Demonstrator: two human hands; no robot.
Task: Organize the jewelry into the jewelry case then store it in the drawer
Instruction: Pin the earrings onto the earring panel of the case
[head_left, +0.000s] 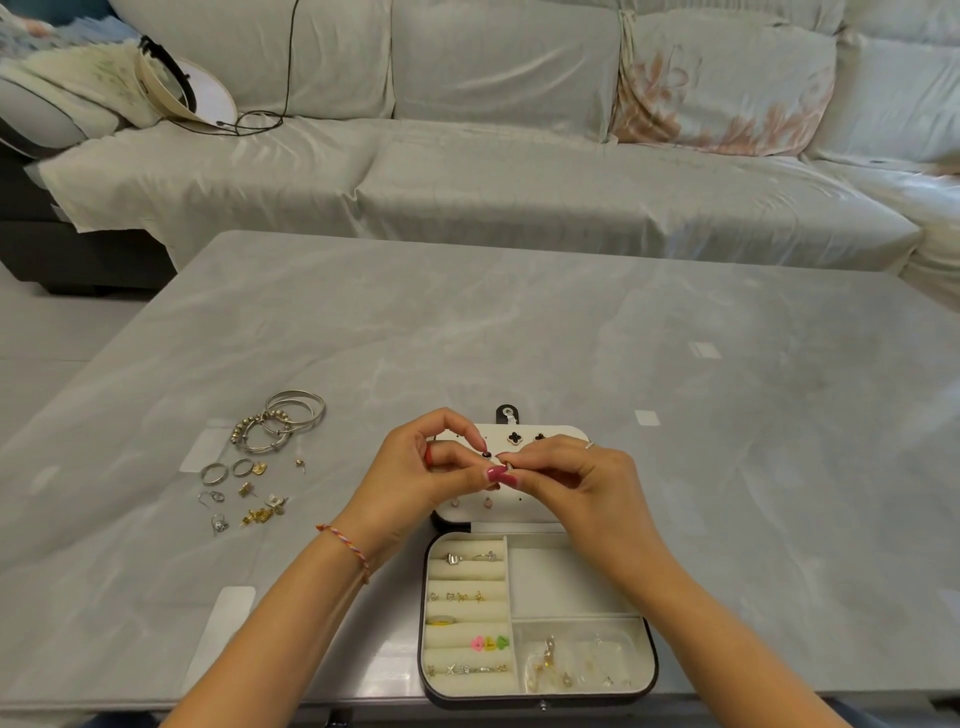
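Head view. The jewelry case (537, 613) lies open at the near edge of the table (519, 338), its lid panel (524, 467) folded back flat beyond the tray. The left hand (415, 467) and the right hand (576, 478) meet above the lid panel, fingertips touching. Both pinch a small earring (508, 466) between thumb and forefinger; which hand holds the stud and which the backing cannot be told. Two clover studs (527, 437) are already mounted on the panel. The ring rolls (467, 608) on the tray's left carry rings and small studs; the near right compartment (576, 660) holds chains in clear bags.

Loose pieces remain on the table well to the left: bangles (283, 421), rings (228, 470) and small earrings (254, 506).

Step in hand, as judged: fitting the earring to the lid panel. Procedure: keep the pinch narrow and close to the post; align the post square to a free hole; support the panel from behind while pressing; seat the backing fully. Work low over the case, so that a dropped part falls into it. The drawer is not identifiable in this view.
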